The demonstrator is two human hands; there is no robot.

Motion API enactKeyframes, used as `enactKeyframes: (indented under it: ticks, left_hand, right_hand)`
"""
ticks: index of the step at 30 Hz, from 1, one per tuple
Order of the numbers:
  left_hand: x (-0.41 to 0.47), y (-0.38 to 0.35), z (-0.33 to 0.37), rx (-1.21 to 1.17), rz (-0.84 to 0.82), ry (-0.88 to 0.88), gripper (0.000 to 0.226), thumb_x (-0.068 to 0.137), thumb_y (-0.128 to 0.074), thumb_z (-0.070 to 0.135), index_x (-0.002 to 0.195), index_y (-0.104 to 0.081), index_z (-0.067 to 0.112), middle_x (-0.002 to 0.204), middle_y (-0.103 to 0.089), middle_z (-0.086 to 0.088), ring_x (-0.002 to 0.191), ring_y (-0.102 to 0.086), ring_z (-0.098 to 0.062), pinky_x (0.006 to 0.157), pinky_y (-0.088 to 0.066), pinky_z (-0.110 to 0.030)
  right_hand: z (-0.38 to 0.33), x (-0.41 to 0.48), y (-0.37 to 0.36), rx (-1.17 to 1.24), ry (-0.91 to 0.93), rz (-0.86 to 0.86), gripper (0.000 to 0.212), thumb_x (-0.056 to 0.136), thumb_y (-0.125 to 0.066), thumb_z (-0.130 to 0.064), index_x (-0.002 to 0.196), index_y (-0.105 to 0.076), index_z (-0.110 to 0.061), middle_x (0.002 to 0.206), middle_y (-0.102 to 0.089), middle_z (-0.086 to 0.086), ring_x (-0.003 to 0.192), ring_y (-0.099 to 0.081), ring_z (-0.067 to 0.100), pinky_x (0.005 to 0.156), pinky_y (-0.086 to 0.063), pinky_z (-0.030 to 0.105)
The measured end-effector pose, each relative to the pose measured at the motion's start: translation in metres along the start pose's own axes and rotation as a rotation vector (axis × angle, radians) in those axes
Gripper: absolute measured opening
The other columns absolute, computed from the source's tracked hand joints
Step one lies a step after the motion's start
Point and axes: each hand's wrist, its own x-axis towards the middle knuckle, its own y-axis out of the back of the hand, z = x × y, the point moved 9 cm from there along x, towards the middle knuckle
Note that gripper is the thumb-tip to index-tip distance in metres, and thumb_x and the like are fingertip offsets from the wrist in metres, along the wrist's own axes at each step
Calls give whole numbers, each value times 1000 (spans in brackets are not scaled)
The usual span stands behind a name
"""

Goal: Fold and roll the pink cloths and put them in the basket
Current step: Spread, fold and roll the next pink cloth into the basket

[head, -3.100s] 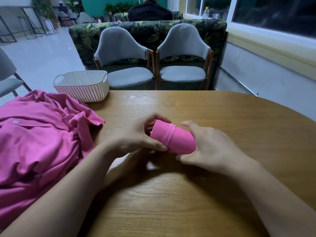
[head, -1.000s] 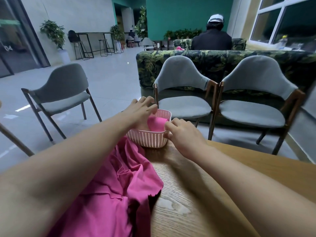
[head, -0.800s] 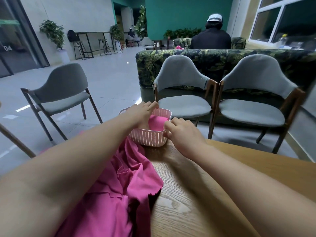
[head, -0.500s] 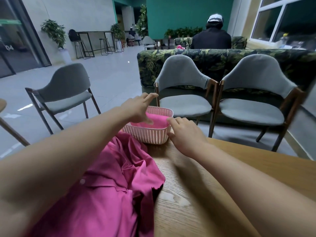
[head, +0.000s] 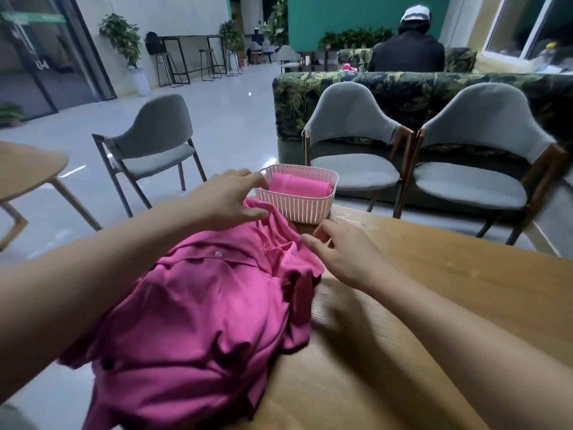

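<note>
1. Basket [head: 296,210]: white perforated plastic, standing at the far edge of the wooden table [head: 440,293]; the reference for every position below.
2. Rolled pink cloth [head: 299,186]: lies on its side inside the basket, spanning it from left wall to right wall; its top shows above the rim.
3. Pink shirt [head: 198,305]: an unfolded, crumpled heap on the near-left side of the basket; its farthest fold reaches the basket's near wall; a pale button [head: 218,253] shows on the placket; the near part hangs past the table edge.
4. Left hand [head: 226,200]: just left of the basket, over the farthest fold of the shirt; fingers spread and nearly straight, their tips close to the basket's left corner; the thumb lies along the fabric; nothing is grasped; the hand is released.
5. Right hand [head: 344,252]: nearer the viewer than the basket, just beside its near-right corner; fingers loosely extended toward the shirt's right edge, the tips at or just short of the fabric; whether they touch cannot be told; the hand is relaxed and grasps nothing.
6. Two grey chairs [head: 353,172]: beyond the basket and to its right, side by side; a third grey chair [head: 152,156] stands well to its left.
7. Leaf-print sofa [head: 412,91]: behind the two chairs, farther than the basket; a seated person [head: 409,54] in a dark top and white cap faces away beyond it.
</note>
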Motion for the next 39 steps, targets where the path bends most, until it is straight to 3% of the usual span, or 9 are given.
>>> enactKeyframes:
  ticks: [5,11,15,20,23,27,31,33,39]
  left_hand:
    - [-54,-10,22,-63,-22,-62,45,87,-68,61,123,-66,35,120,-64,11,113,-58,-14,101,-47,-41]
    - [-77,-27,69,-144,-81,-145,50,84,-77,57,126,-65,33,117,-66,12,106,-62,-10,95,-52,-38]
    - [-77,-15,97,-198,13,-174,48,88,-77,54,129,-63,35,122,-64,11,107,-61,-9,91,-53,-35]
    - [-67,6,122,-173,117,-239,20,94,-70,47,112,-68,37,109,-68,15,102,-62,-10,87,-53,-39]
    - [-63,6,113,-80,89,-149,37,87,-76,44,122,-64,36,120,-68,10,109,-64,-15,88,-54,-37]
    - [-77,-16,83,-1,-54,-38,59,78,-81,60,124,-61,31,119,-64,6,104,-61,-18,88,-53,-37]
    - [-96,-26,51,99,-22,42,80,71,-53,86,127,-61,29,125,-65,0,112,-62,-26,94,-54,-43]
    - [-103,-32,41,163,-36,64,80,66,-51,80,127,-62,29,124,-65,-1,113,-60,-26,93,-53,-42]
    - [-106,-36,39,166,-14,101,65,72,-74,48,134,-60,30,123,-63,-1,112,-60,-26,84,-52,-38]
  right_hand:
    - [-34,-41,-14,-57,80,-57,60,78,-53,-88,95,-58,-31,92,-59,-9,83,-59,13,72,-50,37]
    - [-51,-65,1,-87,110,22,20,99,-62,-37,89,-58,-20,91,-66,5,89,-63,33,73,-50,46]
    - [-66,-85,40,-43,118,149,26,106,-54,-32,84,-53,-19,85,-64,3,82,-57,29,70,-44,46]
    - [-78,-113,88,-70,177,227,31,107,-53,-29,78,-45,-19,75,-53,-3,71,-49,24,65,-43,47]
    - [-77,-129,112,-105,182,275,28,107,-53,-30,82,-50,-18,77,-54,-4,72,-51,24,66,-45,48]
    - [-74,-148,128,-159,180,302,28,108,-52,-30,82,-50,-19,77,-54,-5,72,-51,23,66,-46,48]
    - [-71,-160,145,-168,144,356,26,108,-52,-31,84,-54,-20,77,-57,-6,72,-55,22,65,-48,45]
    - [-70,-162,161,-159,128,393,28,108,-52,-31,83,-55,-19,74,-57,-4,69,-55,22,64,-47,45]
    - [-53,-171,230,-163,52,559,28,108,-53,-31,85,-59,-15,75,-62,1,73,-61,29,67,-49,46]
